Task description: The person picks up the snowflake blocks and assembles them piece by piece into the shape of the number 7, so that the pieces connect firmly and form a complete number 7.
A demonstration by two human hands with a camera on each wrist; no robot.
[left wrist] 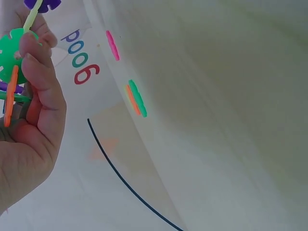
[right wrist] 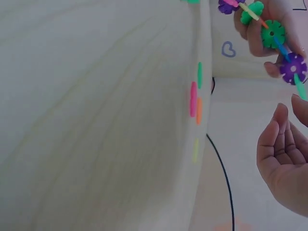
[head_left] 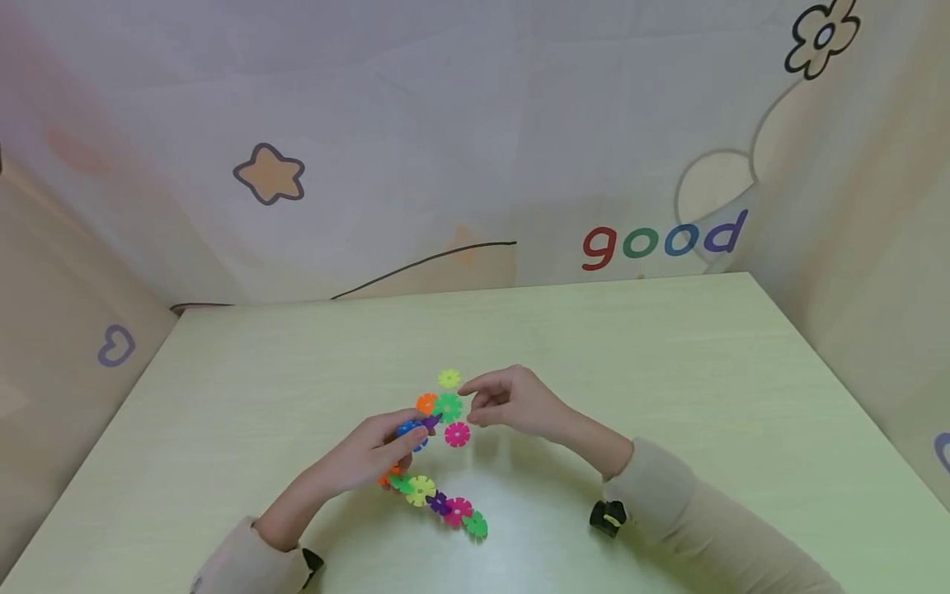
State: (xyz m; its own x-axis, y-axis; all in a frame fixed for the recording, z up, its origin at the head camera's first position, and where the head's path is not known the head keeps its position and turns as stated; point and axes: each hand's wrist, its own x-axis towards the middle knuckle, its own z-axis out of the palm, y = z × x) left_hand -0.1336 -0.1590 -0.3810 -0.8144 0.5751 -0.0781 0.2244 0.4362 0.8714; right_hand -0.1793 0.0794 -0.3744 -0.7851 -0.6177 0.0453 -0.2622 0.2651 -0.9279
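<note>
In the head view, my left hand (head_left: 374, 454) pinches a chain of small notched plastic discs between thumb and fingers. A blue disc (head_left: 411, 431) is at the thumb, and a purple disc (head_left: 433, 421) sticks out toward the right. From below the hand trails the rest of the chain, including a yellow disc (head_left: 420, 491), a pink disc (head_left: 458, 512) and a green end disc (head_left: 476, 525). My right hand (head_left: 517, 402) is just right of the chain's upper end, fingers loosely bent with a gap before the thumb. Nothing shows between its fingers in the right wrist view.
Loose discs lie on the pale table (head_left: 631, 346) beyond the left hand: a yellow one (head_left: 449, 379), an orange one (head_left: 426, 403), a green one (head_left: 449, 404) and a pink one (head_left: 457, 435). A printed cloth backdrop (head_left: 416, 165) rises behind the table.
</note>
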